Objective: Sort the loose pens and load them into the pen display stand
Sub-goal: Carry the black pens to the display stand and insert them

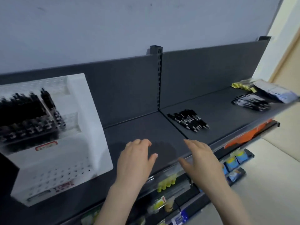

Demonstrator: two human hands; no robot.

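left hand (136, 160): over the shelf (139, 127), grip loose, fingers lightly curled, holding nothing.
right hand (202, 157): just beside it, grip spread flat, holding nothing.
loose pens (189, 120): black bunch lying on the shelf beyond the right hand; second bunch (250, 102) far right.
pen display stand (65, 161): white, at left, stocked pens (24, 111) inside.

I saw a pale blue-grey wall (113, 21) behind a dark grey metal shelf (146, 127), a slotted post (159, 75) splitting its back panel (121, 86), with a tan door frame (290, 59) and pale floor (276, 172) at the right.
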